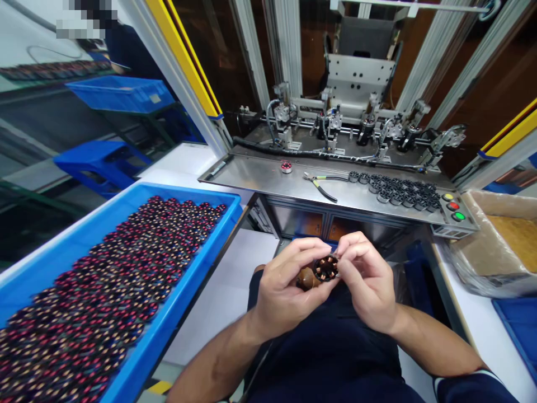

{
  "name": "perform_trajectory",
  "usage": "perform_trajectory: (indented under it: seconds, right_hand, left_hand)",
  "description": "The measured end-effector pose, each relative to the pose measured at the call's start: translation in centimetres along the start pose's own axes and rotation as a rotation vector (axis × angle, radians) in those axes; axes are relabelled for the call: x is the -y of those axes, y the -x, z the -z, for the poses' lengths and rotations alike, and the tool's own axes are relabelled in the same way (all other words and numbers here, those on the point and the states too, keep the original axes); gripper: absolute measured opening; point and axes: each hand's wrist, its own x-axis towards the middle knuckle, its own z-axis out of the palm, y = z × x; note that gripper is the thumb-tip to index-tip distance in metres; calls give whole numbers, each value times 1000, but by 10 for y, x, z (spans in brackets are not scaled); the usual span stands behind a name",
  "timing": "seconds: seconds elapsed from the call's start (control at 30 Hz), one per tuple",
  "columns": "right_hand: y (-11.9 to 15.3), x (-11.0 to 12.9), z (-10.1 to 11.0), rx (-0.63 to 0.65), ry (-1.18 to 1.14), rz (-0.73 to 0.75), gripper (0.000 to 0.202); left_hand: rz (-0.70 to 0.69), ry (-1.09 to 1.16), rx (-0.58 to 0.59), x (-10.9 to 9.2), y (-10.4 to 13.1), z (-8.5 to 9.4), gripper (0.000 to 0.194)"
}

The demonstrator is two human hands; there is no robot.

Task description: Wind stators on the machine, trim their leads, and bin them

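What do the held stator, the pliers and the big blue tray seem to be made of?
Wound stator: probably copper windings, by their orange-brown colour, inside a dark ring, metal or plastic.
Pliers: likely steel at the head, which looks grey; black and yellow-green grips, perhaps plastic or rubber.
Blue tray: apparently moulded plastic, from its even colour and soft sheen.

Round coil part (pixel 326 269): black rim, copper-coloured windings ringed inside; face toward camera; in left hand (pixel 285 285), right hand (pixel 369 282) at edge; right of blue tray (pixel 197 266).
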Motion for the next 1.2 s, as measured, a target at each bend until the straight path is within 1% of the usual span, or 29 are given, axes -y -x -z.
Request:
perform_trajectory:
  seconds: [0.1,0.2,0.33,0.43,0.5,0.63,0.7,0.73,0.83,0.9,0.97,1.03,1.1,1.17,1.2]
  right_hand:
    - [-2,0,-2,-74,-38,-96,21]
    - [-1,-6,-3,-108,-115,-159,24]
    - [2,-11,3,-47,-237,-138,16]
    - [3,-11,6,51,-266,-155,29]
    - [1,-8,7,84,-255,-150,29]
    - [-5,0,8,66,-108,-26,18]
    - [-7,4,9,55,-33,-1,20]
    - [-7,5,10,45,-16,-14,23]
    - [-6,9,12,12,-39,-144,30]
    - [-4,11,12,4,-84,-246,33]
    - [-3,12,12,-1,-117,-284,33]
    - [-3,14,13,14,-107,-227,31]
    - [-4,15,16,49,-51,-98,21]
    - [-6,13,21,90,31,52,5]
    - [-7,12,24,106,68,122,5]
  left_hand:
    - [8,44,-3,0,1,0,52]
    - [73,127,-27,1,0,0,50]
    - [161,254,-69,1,-5,2,45]
    - [193,308,-83,1,-9,4,45]
    - [203,307,-83,0,-10,5,44]
    - [219,273,-69,-4,-11,4,39]
    - [205,265,-60,-5,-11,4,39]
    - [191,258,-53,-5,-10,4,40]
    - [101,183,-23,-2,-8,6,45]
    - [6,102,-6,1,-6,7,53]
    - [-64,38,5,4,-5,7,61]
    - [-82,32,8,4,-5,6,61]
    - [-52,78,-4,3,-7,5,55]
    - [2,146,-23,-1,-10,4,47]
    - [33,178,-27,-3,-11,4,44]
